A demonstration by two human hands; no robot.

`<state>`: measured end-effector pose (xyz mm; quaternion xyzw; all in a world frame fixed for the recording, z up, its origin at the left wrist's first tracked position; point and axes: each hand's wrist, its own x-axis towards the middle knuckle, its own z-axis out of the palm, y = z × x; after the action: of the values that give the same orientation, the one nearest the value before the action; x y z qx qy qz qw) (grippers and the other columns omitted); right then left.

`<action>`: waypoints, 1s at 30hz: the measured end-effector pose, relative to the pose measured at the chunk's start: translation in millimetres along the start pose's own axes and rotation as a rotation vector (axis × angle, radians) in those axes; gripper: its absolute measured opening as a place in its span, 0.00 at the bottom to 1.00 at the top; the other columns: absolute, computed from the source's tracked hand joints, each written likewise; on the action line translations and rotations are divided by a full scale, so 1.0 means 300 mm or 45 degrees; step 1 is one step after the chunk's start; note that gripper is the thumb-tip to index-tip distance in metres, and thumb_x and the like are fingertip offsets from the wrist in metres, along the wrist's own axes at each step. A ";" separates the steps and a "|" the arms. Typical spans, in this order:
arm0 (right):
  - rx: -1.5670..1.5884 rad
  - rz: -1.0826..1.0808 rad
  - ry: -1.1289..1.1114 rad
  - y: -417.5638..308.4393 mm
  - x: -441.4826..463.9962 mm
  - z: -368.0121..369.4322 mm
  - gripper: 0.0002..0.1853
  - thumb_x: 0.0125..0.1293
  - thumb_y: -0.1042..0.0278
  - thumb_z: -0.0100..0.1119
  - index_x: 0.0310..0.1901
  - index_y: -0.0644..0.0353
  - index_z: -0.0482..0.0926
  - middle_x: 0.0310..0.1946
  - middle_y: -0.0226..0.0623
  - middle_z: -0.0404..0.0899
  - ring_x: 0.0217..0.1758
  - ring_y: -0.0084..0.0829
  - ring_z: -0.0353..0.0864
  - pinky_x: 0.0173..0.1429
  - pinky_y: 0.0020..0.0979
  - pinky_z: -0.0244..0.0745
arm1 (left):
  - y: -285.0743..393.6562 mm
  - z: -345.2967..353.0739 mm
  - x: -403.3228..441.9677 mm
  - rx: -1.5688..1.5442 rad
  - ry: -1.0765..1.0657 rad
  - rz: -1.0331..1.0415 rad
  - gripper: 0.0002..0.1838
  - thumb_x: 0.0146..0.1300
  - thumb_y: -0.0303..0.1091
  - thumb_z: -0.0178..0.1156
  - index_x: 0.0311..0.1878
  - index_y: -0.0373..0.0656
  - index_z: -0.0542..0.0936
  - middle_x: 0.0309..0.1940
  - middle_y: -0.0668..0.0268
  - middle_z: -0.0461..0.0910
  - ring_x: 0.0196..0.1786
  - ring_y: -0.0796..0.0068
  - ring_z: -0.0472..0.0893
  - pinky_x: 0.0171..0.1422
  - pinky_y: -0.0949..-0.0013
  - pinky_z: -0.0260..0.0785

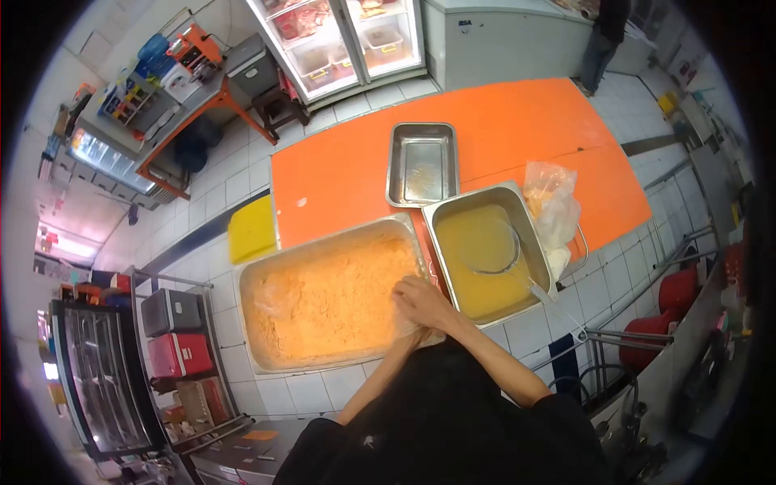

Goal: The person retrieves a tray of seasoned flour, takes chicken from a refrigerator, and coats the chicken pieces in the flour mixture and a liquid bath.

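Note:
My right hand (420, 301) is at the right end of a large metal tray (249, 323) of orange-yellow powder (339, 299), its fingers curled together. My left hand (409, 333) is just below it, largely covered and blurred; whether it holds anything cannot be made out. Some pale clumps (276, 297) lie in the powder at the tray's left. To the right stands a deep metal pan (533, 242) of yellow liquid, with a wire strainer (517, 271) resting in it, its handle over the rim. Behind them is a smaller metal pan (423, 166) with a little residue.
The trays stand on an orange table (517, 121). A plastic bag (558, 206) lies right of the liquid pan, and a yellow object (252, 230) is at the table's left edge. Beyond are a glass-door fridge (347, 48) and a person (602, 48) by a white freezer (509, 48).

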<state>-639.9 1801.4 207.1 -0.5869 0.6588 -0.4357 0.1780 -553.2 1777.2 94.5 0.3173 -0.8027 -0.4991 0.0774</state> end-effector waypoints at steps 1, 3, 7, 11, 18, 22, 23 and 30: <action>0.070 0.091 0.044 -0.018 -0.031 -0.070 0.07 0.65 0.69 0.56 0.36 0.64 0.80 0.34 0.44 0.79 0.43 0.44 0.78 0.48 0.39 0.74 | -0.016 0.055 0.016 -0.004 0.061 0.081 0.17 0.69 0.42 0.51 0.51 0.39 0.67 0.40 0.45 0.79 0.44 0.44 0.79 0.47 0.53 0.71; 0.081 0.253 0.184 -0.044 -0.081 -0.195 0.07 0.65 0.69 0.57 0.37 0.64 0.80 0.34 0.45 0.80 0.42 0.44 0.80 0.46 0.39 0.74 | -0.006 0.116 0.036 0.040 0.178 0.131 0.17 0.69 0.43 0.50 0.50 0.39 0.67 0.40 0.44 0.79 0.45 0.43 0.79 0.47 0.52 0.71; -0.296 0.504 0.508 0.010 -0.256 -0.406 0.07 0.64 0.70 0.58 0.39 0.64 0.79 0.33 0.45 0.80 0.40 0.45 0.79 0.48 0.40 0.73 | 0.191 0.015 0.027 0.139 0.163 -0.268 0.18 0.68 0.44 0.51 0.51 0.39 0.68 0.37 0.44 0.80 0.44 0.42 0.80 0.46 0.48 0.71; -1.219 0.658 0.579 0.072 -0.549 -0.587 0.15 0.64 0.63 0.60 0.45 0.67 0.77 0.32 0.47 0.79 0.40 0.48 0.79 0.51 0.44 0.72 | 0.362 -0.134 -0.059 0.019 0.183 -0.210 0.14 0.67 0.40 0.51 0.47 0.40 0.71 0.35 0.45 0.79 0.41 0.42 0.79 0.46 0.47 0.70; 0.095 1.392 0.076 0.130 -0.781 -0.690 0.15 0.64 0.63 0.63 0.46 0.66 0.77 0.29 0.45 0.83 0.24 0.35 0.83 0.27 0.35 0.76 | 0.147 -0.208 -0.031 0.315 0.193 -0.037 0.12 0.67 0.38 0.50 0.43 0.39 0.75 0.34 0.47 0.80 0.40 0.43 0.79 0.45 0.48 0.71; 0.400 1.348 0.242 0.108 -0.795 -0.564 0.09 0.65 0.67 0.63 0.36 0.62 0.73 0.21 0.40 0.80 0.20 0.28 0.81 0.23 0.35 0.71 | 0.243 -0.249 -0.035 0.570 0.124 -0.244 0.13 0.67 0.42 0.55 0.43 0.42 0.77 0.35 0.47 0.81 0.39 0.47 0.82 0.44 0.55 0.73; -0.040 0.988 0.390 0.069 -0.800 -0.536 0.08 0.65 0.70 0.60 0.36 0.59 0.69 0.17 0.40 0.76 0.18 0.37 0.78 0.25 0.41 0.69 | 0.273 -0.263 -0.027 0.576 0.132 -0.232 0.13 0.67 0.42 0.55 0.43 0.42 0.77 0.35 0.47 0.81 0.39 0.47 0.82 0.44 0.55 0.73; -0.545 1.038 0.410 -0.130 -0.792 -0.517 0.06 0.65 0.76 0.55 0.41 0.58 0.69 0.14 0.42 0.72 0.17 0.50 0.73 0.26 0.41 0.65 | 0.567 -0.289 0.008 0.036 0.216 -0.002 0.14 0.64 0.40 0.57 0.48 0.42 0.77 0.41 0.48 0.81 0.45 0.47 0.81 0.47 0.53 0.71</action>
<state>-672.6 2081.3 258.1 -0.2296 0.9290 -0.2706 0.1054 -590.3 1761.7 281.2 0.3601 -0.8000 -0.4590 0.1401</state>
